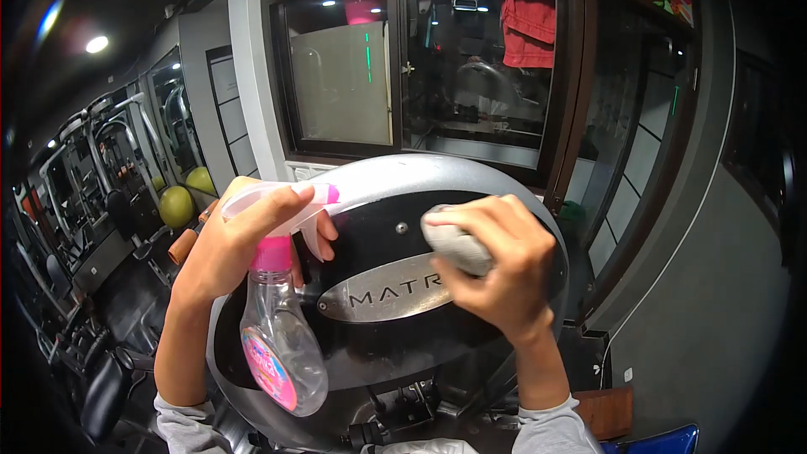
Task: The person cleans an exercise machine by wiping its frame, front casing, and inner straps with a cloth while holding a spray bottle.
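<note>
A clear spray bottle with a pink collar and a pink nozzle tip hangs upright from my left hand, whose fingers wrap round its white spray head. The nozzle points right. Bunched in my right hand is a grey cloth, held over the black panel of a machine cover. My right fingers cover the right end of the oval metal plate, where the letters "MATR" show. The cover has a silver rounded rim.
Behind the cover stands a dark-framed window with a red cloth in it. Gym machines and a yellow-green ball are at the left. A grey wall, a brown box and a blue object are at the right.
</note>
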Motion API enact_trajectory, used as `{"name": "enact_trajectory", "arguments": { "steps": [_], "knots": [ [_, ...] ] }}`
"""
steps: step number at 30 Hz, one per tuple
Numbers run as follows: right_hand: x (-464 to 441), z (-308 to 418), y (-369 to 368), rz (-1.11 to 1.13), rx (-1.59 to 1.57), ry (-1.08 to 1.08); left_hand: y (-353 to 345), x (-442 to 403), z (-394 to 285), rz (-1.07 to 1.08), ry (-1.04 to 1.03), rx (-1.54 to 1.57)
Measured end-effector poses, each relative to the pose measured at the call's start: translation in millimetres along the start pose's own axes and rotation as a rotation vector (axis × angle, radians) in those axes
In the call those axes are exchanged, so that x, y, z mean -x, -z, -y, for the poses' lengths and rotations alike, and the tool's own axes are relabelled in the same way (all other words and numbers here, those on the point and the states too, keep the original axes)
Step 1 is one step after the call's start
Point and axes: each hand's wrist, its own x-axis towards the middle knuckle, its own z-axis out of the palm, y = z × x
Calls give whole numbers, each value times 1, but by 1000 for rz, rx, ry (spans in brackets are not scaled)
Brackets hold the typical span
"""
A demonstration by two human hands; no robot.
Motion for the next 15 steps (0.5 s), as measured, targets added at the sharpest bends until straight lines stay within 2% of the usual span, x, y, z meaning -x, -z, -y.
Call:
{"name": "enact_trajectory", "arguments": {
  "steps": [2,4,6,8,10,12,15],
  "knots": [
    [10,-13,13,-5,16,-84,-1,3,-1,5,7,5],
    [21,-28,19,-72,34,-216,-2,5,2,69,-101,-65],
    [26,-35,23,-100,-15,-360,-7,8,3,80,-67,-24],
    [24,-30,19,-120,-12,-367,-11,7,8,117,-69,-20],
    [17,-15,14,-93,93,-225,-15,11,10,136,-109,-22],
    [12,4,15,27,22,-125,-16,18,7,122,33,152],
    [17,23,9,29,30,-100,-26,25,8,143,-9,164]
  ]
}}
